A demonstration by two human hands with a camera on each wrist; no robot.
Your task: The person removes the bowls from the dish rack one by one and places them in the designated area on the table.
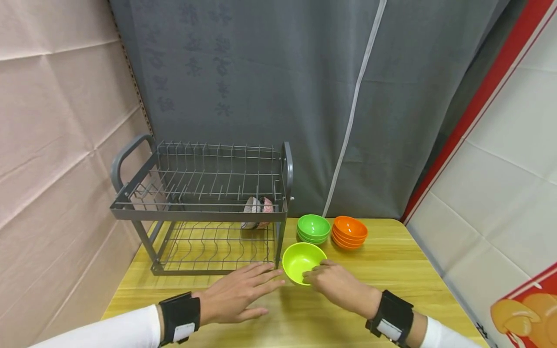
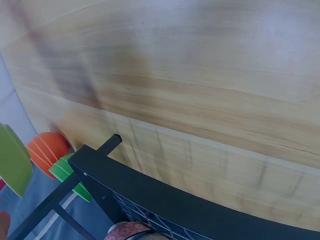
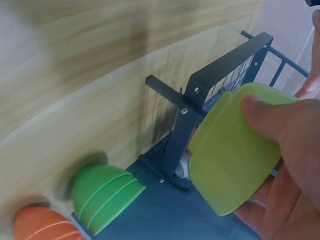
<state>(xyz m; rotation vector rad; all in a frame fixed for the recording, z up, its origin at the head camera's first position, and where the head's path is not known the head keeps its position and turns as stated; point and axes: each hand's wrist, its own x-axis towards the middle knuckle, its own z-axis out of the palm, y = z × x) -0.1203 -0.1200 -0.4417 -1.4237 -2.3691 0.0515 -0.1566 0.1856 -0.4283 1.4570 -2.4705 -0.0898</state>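
Observation:
My right hand (image 1: 335, 285) grips a yellow-green bowl (image 1: 299, 260) by its near right rim, with the thumb against the outside in the right wrist view. That view shows a second rim edge of the same colour (image 3: 214, 117), so a nested bowl may be there. My left hand (image 1: 241, 294) is stretched out with its fingers spread, just left of the bowl and holding nothing. Its fingertips lie before the right front corner of a grey two-tier dish rack (image 1: 204, 216). Whether they touch the bowl or rack I cannot tell.
Behind the yellow-green bowl stand a stack of green bowls (image 1: 313, 227) and a stack of orange bowls (image 1: 349, 233). Small patterned dishes (image 1: 257, 211) sit in the rack's right part. The wooden table (image 1: 391, 290) ends at a grey curtain (image 1: 261, 72) and a white side wall.

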